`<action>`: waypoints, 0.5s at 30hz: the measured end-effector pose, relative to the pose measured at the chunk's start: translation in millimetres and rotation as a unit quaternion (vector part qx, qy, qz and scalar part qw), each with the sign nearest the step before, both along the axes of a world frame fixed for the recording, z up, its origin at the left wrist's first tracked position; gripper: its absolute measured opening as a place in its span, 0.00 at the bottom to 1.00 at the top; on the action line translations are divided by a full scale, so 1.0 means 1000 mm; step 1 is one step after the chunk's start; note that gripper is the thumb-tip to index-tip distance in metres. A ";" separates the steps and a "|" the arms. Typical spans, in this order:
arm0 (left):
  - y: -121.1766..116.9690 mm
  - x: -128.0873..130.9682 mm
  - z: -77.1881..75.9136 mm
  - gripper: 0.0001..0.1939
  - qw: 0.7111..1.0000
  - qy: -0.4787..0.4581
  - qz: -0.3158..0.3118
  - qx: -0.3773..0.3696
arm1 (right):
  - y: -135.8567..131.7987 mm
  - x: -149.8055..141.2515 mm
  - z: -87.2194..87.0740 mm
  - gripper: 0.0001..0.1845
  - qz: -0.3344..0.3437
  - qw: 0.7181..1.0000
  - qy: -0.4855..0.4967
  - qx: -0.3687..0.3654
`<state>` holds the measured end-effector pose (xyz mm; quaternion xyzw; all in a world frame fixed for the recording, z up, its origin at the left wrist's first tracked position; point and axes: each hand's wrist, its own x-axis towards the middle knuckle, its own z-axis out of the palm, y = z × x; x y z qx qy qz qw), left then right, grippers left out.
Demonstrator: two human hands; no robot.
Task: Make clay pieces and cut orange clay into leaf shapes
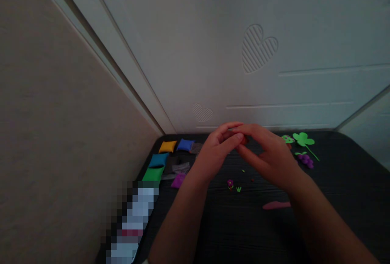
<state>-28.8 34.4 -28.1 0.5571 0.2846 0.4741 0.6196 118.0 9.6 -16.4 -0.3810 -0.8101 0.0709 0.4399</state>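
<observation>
My left hand [216, 146] and my right hand [268, 154] meet above the dark table, fingertips together. Between them is a small orange-red lump [245, 139], which looks like modelling clay; fingers cover most of it. Below the hands lie a tiny purple flower [230, 183] with a yellow centre, a green grass-like tuft [239, 189], a small green leaf piece [243, 170] and a red bit [252, 180]. A pink modelling knife [276, 205] rests on the table, partly behind my right forearm.
At the right back lie a green four-leaf clover [303, 139], a purple grape-like bunch [305, 160] and a spotted green piece [288, 138]. Yellow [167, 146], blue [185, 145], teal [159, 159] and green packets [153, 174] line the left, near a purple packet [178, 180]. A white panel [183, 53] stands behind.
</observation>
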 end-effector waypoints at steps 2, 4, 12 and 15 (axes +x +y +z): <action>0.000 0.000 0.000 0.15 1.000 -0.003 -0.001 0.000 | 0.000 0.000 0.000 0.13 0.001 1.000 0.003 -0.005; 0.000 0.001 0.000 0.14 1.000 -0.005 -0.002 -0.001 | 0.000 0.000 0.001 0.12 0.003 1.000 0.003 -0.009; 0.000 0.001 0.000 0.15 1.000 -0.010 -0.003 -0.012 | 0.001 0.001 0.000 0.11 0.003 1.000 0.000 -0.012; 0.000 0.000 0.000 0.16 1.000 -0.018 -0.009 -0.020 | 0.001 0.002 0.000 0.11 0.001 1.000 -0.001 -0.008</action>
